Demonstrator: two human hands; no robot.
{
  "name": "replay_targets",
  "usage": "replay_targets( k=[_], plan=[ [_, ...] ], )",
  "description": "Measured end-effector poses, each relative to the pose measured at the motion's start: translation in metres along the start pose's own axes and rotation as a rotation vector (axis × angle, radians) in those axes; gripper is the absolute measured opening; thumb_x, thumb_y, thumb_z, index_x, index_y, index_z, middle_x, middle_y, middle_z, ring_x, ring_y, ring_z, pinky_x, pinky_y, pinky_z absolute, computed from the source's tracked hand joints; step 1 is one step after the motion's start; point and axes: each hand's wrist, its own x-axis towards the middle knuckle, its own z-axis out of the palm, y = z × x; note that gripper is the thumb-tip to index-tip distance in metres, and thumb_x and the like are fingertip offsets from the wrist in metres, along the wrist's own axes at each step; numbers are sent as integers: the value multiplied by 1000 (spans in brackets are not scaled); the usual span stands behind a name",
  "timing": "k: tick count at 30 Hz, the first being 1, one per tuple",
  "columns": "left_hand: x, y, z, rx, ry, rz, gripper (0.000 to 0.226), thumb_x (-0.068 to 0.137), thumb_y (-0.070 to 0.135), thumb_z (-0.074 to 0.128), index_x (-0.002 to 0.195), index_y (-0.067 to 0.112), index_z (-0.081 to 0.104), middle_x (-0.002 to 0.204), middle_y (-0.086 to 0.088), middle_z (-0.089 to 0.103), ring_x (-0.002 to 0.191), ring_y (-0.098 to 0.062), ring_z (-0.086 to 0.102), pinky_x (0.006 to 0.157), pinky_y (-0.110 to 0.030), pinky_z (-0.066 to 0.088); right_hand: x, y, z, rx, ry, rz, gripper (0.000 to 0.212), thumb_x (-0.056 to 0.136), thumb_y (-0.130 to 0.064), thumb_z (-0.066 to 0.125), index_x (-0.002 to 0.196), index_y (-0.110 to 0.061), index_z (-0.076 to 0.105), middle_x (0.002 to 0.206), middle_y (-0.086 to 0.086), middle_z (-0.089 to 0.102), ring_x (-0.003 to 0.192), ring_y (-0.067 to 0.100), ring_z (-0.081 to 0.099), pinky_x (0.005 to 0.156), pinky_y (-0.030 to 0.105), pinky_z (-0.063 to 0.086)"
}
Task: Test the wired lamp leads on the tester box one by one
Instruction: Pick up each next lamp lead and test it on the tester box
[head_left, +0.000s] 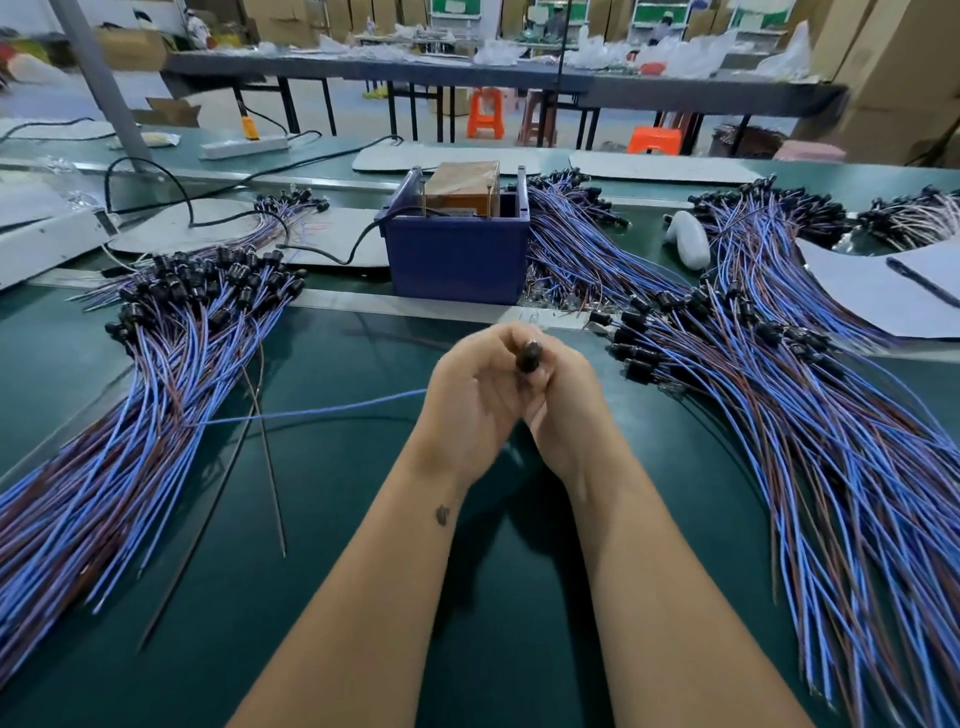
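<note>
Holding one lamp lead w/ both hands over the green belt (322, 597), near centre: left hand (475, 395) and right hand (563, 400) are pressed together, fingers curled round the lead's black holder (531, 357), which pokes up between the thumbs. Its blue wire (322, 410) runs out leftward from under the left hand, just above the belt, toward the left pile. A loose brown wire (270, 457) lies on the belt left of the hands.

Left pile of leads (156, 395): blue and brown wires fanned toward the near-left edge, black holders bunched at the far end. Right pile of leads (789, 415) is bigger, wires sweeping to the near right, holders nearest the hands.

Farther, centre: blue tester box (457, 254), an open-topped plastic bin. Inside sits an orange-brown block (470, 187) w/ upright metal pins beside it; a black cable (363, 239) enters over the bin's left wall. More leads are heaped just right of the box.

Far right: white paper sheets (883, 291) w/ a pen (922, 280) on top, and a white rounded object (688, 239) between wire heaps. Far left: white power strip (244, 146). Beyond the belt: long tables, orange stools (485, 111), cardboard boxes.
</note>
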Motion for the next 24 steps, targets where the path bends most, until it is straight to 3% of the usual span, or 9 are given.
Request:
replay_targets(
  k=[4,6,11,14,17,19,20,22,24],
  plan=[
    [-2,3,-3,-72,-275,-139,14,61,11,48,58,6,61,57,-3,46,61,-19,39,63,-31,30,-5,-12,-9,64,7,125,30,103,-23,40,95,-8,65,74,7,65,63,15,65,57,21,55],
    [-3,4,-6,-32,-410,-195,18,63,12,50,64,8,68,63,-4,54,65,-19,45,69,-33,32,-6,-15,-10,79,26,160,25,102,-21,43,97,-10,64,85,7,67,65,17,66,60,25,56],
    [-4,11,-16,62,-518,-305,26,79,34,63,78,11,74,92,-8,70,98,-30,53,88,-33,45,-5,-13,-10,60,42,117,12,97,-12,55,107,-11,63,87,6,62,66,16,58,62,28,49],
    [-6,19,-29,95,-358,-295,36,87,30,53,64,9,68,75,-13,68,100,-37,60,101,-42,46,-5,-12,-10,66,36,45,17,92,2,58,103,-10,63,83,10,57,62,16,50,54,23,46],
    [0,19,-38,246,89,-296,49,98,21,43,51,9,50,53,-10,47,78,-34,53,81,-34,57,-3,-9,-11,95,9,-13,17,92,4,55,100,-8,65,83,6,64,57,10,54,48,18,47],
    [5,15,-41,351,376,-325,48,103,25,41,60,7,55,61,-12,56,77,-33,61,70,-31,58,-3,-7,-10,54,-19,-27,14,95,0,54,98,-8,66,79,4,67,57,6,56,50,17,48],
    [6,14,-41,370,439,-337,45,104,27,39,72,5,63,72,-14,66,81,-31,66,68,-31,59,-3,-5,-9,27,-42,-25,14,96,-3,53,95,-8,67,75,2,67,56,6,56,49,17,48],
    [9,10,-39,375,490,-313,34,104,25,41,102,2,67,90,-16,72,85,-26,71,69,-32,61,-4,-4,-6,-30,-106,-3,18,98,-5,51,88,-7,67,69,1,65,53,6,52,46,15,44],
    [9,8,-39,369,511,-242,22,103,16,46,111,6,63,79,-7,70,71,-19,68,64,-30,59,-5,0,-3,-144,-175,33,21,98,-8,51,82,-7,65,64,1,61,50,7,47,45,15,38]
  ],
)
